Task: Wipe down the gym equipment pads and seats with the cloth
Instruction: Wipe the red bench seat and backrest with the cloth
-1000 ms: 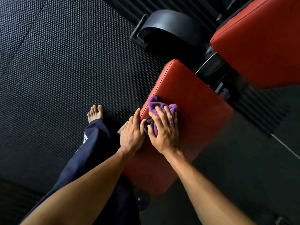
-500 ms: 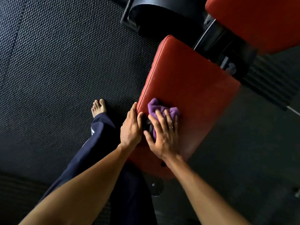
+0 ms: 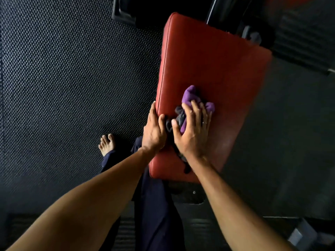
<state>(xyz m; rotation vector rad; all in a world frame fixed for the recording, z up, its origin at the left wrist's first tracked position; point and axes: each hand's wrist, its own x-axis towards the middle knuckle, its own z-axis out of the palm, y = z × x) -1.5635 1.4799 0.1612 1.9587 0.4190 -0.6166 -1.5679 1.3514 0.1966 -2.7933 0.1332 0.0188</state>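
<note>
Head view, looking down at a red seat pad (image 3: 208, 60) on a black machine frame (image 3: 228, 13). The pad runs from top centre down to the middle of the frame, near end closest to the person.

Right hand (image 3: 193, 132) sits on top of the pad, near-left part, over a bunched purple cloth (image 3: 190, 96). Fingers are lightly curved over the bunch, and the thumb is hooked round its dark grey side, so the hand grips the cloth and holds it against the pad. The purple end pokes out past the fingertips. Ring visible on one finger.

Left hand (image 3: 154, 132) is just beside the right one, at the pad's left edge. Its fingers are straight and together, laid along the side wall, with the thumb up on the top surface. It holds nothing and only rests on the pad.

Floor is black dimpled rubber matting (image 3: 63, 69). A bare foot (image 3: 107, 144) stands on it left of the pad. A navy trouser leg (image 3: 155, 218) is at bottom centre. A black base plate (image 3: 188, 197) shows under the pad's near end. There is a grey block (image 3: 299, 234) at bottom right, and what it is cannot be told.
</note>
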